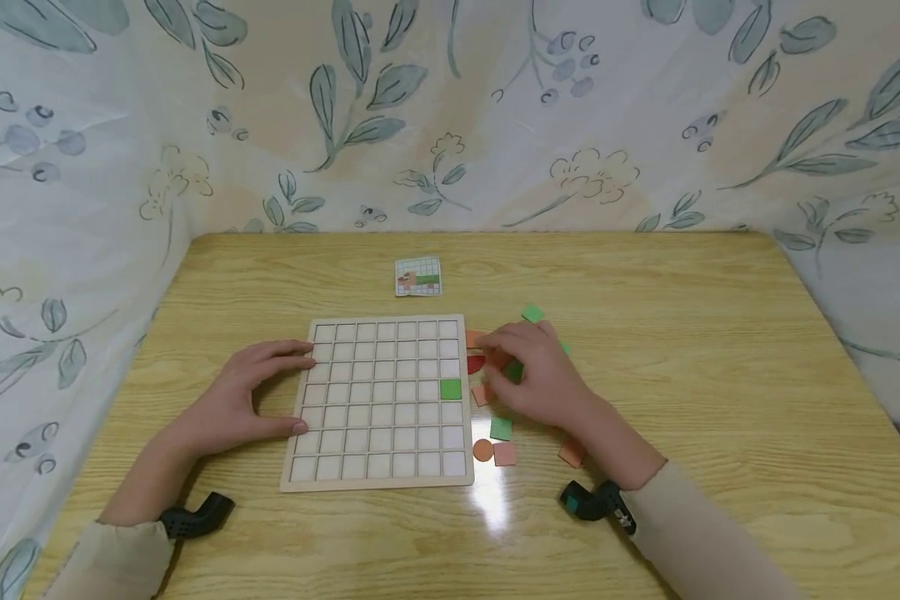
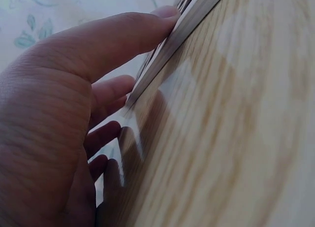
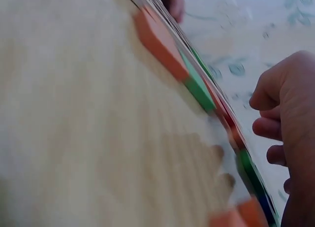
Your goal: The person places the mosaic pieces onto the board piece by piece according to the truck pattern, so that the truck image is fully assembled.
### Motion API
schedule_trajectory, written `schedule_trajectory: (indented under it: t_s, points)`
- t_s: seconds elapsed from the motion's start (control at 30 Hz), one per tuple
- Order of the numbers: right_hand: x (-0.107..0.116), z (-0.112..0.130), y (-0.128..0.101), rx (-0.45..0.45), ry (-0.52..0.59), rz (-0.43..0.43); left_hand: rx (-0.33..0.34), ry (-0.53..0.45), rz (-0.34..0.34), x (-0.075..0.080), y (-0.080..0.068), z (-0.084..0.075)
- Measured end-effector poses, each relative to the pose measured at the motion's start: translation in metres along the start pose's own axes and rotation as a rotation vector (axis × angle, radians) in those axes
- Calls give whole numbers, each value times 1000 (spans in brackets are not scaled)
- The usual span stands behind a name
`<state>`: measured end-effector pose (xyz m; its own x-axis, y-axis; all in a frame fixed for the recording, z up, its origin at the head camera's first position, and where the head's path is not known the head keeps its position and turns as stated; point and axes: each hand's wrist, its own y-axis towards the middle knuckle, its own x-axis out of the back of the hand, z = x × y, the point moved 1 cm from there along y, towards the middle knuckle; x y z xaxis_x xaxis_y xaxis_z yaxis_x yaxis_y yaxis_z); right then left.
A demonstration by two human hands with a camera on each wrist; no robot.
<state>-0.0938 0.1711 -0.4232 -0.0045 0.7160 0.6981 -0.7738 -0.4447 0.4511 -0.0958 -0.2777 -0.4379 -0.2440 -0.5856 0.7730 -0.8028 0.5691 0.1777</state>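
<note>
A square wooden grid board lies flat on the table, with one green square tile in a cell near its right side. My left hand rests against the board's left edge, its thumb and fingertips spread along the rim. In the left wrist view, the thumb touches the board's edge. To the right of the board, my right hand is above loose coloured pieces, fingers loosely bent and thumb apart from them. No piece shows between its fingers. Under and beside it lie a red piece and an orange piece, partly covered.
A small card with a printed coloured grid lies behind the board. Several more pieces lie on the right, including a light green square, an orange disc and a pink square. Patterned cloth hangs behind the wooden table.
</note>
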Motion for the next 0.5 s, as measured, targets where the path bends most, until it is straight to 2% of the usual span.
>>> schedule_trajectory:
  t_s: [0.23, 0.5]
  points:
    - [17, -24, -3, -27, -25, -2, -9, 12, -3, 0, -1, -1]
    - [33, -43, -7, -19, -30, 61, -7, 16, 8, -1, -1, 0]
